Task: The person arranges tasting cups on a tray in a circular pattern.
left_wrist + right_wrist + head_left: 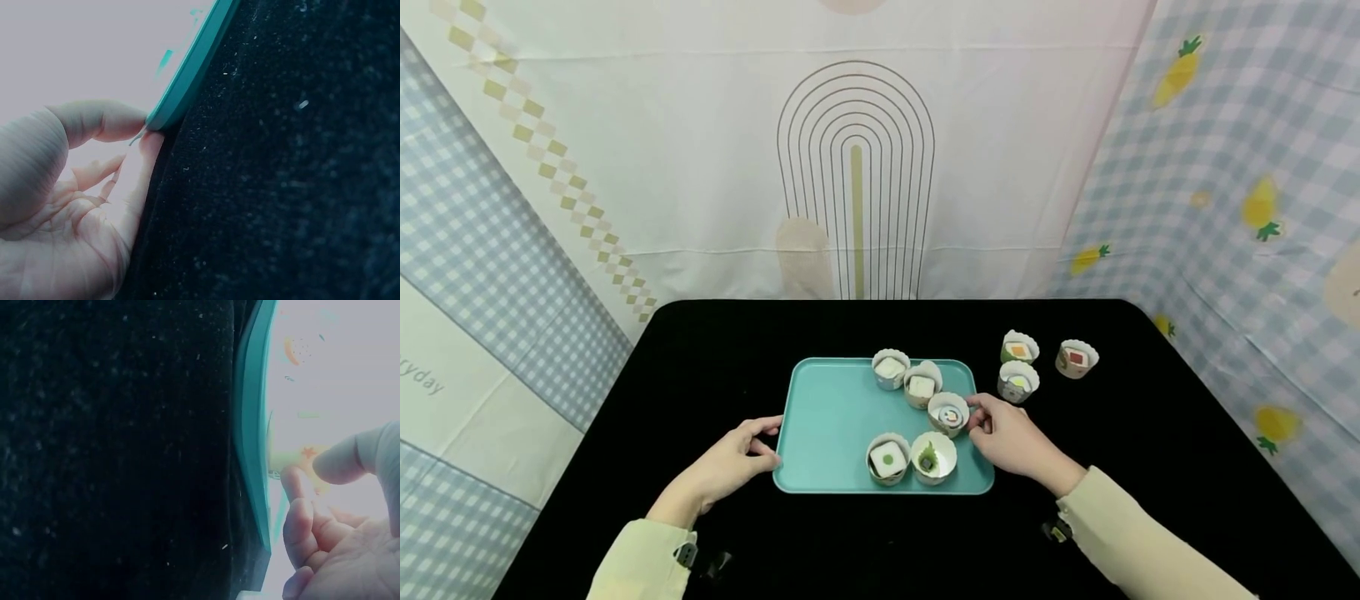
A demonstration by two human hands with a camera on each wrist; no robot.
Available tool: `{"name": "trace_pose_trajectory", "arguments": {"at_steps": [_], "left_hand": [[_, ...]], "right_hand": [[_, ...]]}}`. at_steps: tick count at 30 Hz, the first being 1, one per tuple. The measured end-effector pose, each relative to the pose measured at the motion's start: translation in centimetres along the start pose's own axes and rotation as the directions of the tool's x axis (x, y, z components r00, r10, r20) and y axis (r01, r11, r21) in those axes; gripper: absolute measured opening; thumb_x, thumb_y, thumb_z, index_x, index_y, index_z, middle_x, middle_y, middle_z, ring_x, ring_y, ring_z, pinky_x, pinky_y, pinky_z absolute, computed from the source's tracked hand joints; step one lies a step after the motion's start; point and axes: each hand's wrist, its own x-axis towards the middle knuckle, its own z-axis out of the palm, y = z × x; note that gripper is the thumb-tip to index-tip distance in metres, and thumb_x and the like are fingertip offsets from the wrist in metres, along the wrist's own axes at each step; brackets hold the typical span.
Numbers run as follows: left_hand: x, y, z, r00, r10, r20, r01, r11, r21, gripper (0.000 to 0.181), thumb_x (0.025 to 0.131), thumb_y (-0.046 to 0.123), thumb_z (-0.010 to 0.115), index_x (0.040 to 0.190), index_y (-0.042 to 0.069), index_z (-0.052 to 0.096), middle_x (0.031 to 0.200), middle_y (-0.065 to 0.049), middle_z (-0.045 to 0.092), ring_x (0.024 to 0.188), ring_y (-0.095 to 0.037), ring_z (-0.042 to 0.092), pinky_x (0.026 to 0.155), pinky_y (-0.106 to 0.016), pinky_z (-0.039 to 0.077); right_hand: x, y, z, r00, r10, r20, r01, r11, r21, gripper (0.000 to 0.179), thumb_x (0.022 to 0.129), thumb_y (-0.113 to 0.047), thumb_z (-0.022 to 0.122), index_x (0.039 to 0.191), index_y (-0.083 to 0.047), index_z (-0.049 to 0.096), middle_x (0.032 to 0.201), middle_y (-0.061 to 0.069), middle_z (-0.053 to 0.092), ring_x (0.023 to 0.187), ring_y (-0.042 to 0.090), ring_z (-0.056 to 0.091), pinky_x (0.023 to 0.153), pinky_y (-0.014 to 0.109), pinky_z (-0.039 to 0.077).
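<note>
A turquoise tray (827, 425) lies on the black table. At its left edge my left hand (733, 454) pinches the rim between thumb and fingers; the left wrist view shows the tray's edge (187, 81) right at the thumb tip. My right hand (1011, 437) is over the tray's right side, fingers curled against the side of a paper baking cup (942, 427) that contains a round piece with a bluish ring. An orange star marks that cup (300, 447) in the right wrist view, where glare washes out much of it.
Also on the tray stand a cup with a green-dotted white block (887, 458), a cup with a green leafy piece (934, 458), and two cups with white pieces (891, 369). Off the tray, at the right, are three more filled cups (1017, 382). Cloth hangs behind the table.
</note>
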Motion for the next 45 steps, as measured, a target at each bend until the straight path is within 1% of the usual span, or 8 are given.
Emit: {"name": "trace_pose_trajectory", "arguments": {"at_steps": [6,12,16,21,28,34,41,45], "left_hand": [[-0.1,0.1,0.2,1.000,-0.010,-0.002,0.010,1.000,0.003,0.059,0.078,0.016,0.067,0.131,0.022,0.043,0.122,-0.001,0.041,0.086,-0.018,0.054,0.078,-0.036,0.042],[-0.1,0.0,0.1,1.000,-0.013,-0.009,0.013,1.000,0.008,0.059,0.077,0.016,0.067,0.131,0.024,0.044,0.120,-0.001,0.042,0.086,-0.017,0.054,0.080,-0.039,0.041],[0.1,-0.3,0.0,1.000,-0.005,0.000,0.005,1.000,0.010,0.059,0.078,0.018,0.067,0.131,0.026,0.043,0.120,0.000,0.042,0.086,-0.017,0.055,0.084,-0.041,0.040],[0.1,-0.3,0.0,1.000,-0.001,0.006,0.001,1.000,0.002,0.058,0.078,0.019,0.067,0.130,0.027,0.043,0.120,0.000,0.042,0.086,-0.017,0.055,0.084,-0.042,0.040],[-0.2,-0.4,-0.1,1.000,-0.021,-0.006,0.021,1.000,0.008,0.058,0.077,0.020,0.068,0.130,0.027,0.044,0.120,0.001,0.041,0.087,-0.017,0.054,0.081,-0.039,0.041],[-0.2,0.0,-0.3,1.000,-0.021,-0.006,0.021,1.000,0.012,0.058,0.077,0.021,0.068,0.130,0.028,0.044,0.120,0.001,0.041,0.088,-0.018,0.053,0.080,-0.039,0.040],[-0.1,-0.2,0.0,1.000,-0.021,-0.010,0.021,1.000,0.011,0.058,0.077,0.019,0.068,0.130,0.027,0.044,0.120,0.001,0.041,0.088,-0.018,0.053,0.081,-0.039,0.040],[0.1,-0.3,0.1,1.000,-0.021,-0.008,0.021,1.000,0.003,0.058,0.077,0.019,0.068,0.130,0.027,0.044,0.120,0.001,0.041,0.088,-0.018,0.053,0.081,-0.039,0.041]], "right_hand": [[-0.5,0.7,-1.7,0.995,-0.044,-0.086,0.046,0.999,0.019,0.031,0.086,-0.024,0.056,0.116,-0.014,0.054,0.082,-0.006,0.058,0.065,0.012,0.051,0.057,0.027,0.042],[-0.4,3.5,-5.8,0.967,0.019,-0.254,-0.003,0.998,0.063,0.055,0.079,-0.051,0.059,0.120,-0.015,0.047,0.099,0.000,0.055,0.080,0.016,0.050,0.066,0.032,0.041],[0.1,6.3,-7.2,0.973,0.198,-0.118,-0.183,0.975,0.129,0.077,0.074,-0.059,0.059,0.125,-0.008,0.033,0.116,0.011,0.044,0.096,0.024,0.047,0.073,0.037,0.042],[0.9,8.4,-7.1,0.942,0.323,0.089,-0.334,0.926,0.179,0.096,0.070,-0.061,0.062,0.133,-0.003,0.016,0.127,0.020,0.032,0.112,0.033,0.039,0.079,0.041,0.041],[2.0,9.5,-6.0,0.934,0.309,0.181,-0.347,0.908,0.236,0.099,0.070,-0.057,0.064,0.139,-0.007,0.013,0.133,0.019,0.026,0.117,0.035,0.034,0.081,0.043,0.040],[2.1,9.9,-5.5,0.951,0.270,0.151,-0.302,0.913,0.273,0.092,0.071,-0.054,0.066,0.138,-0.011,0.019,0.129,0.012,0.031,0.114,0.031,0.033,0.081,0.041,0.039],[1.7,8.0,-5.6,0.954,0.261,0.147,-0.295,0.902,0.314,0.079,0.074,-0.044,0.068,0.132,-0.011,0.028,0.121,0.014,0.037,0.103,0.028,0.041,0.078,0.038,0.039],[2.2,9.5,-5.0,0.963,0.238,0.129,-0.266,0.920,0.289,0.078,0.073,-0.050,0.067,0.133,-0.017,0.030,0.116,0.012,0.041,0.097,0.027,0.046,0.075,0.037,0.041]]}}
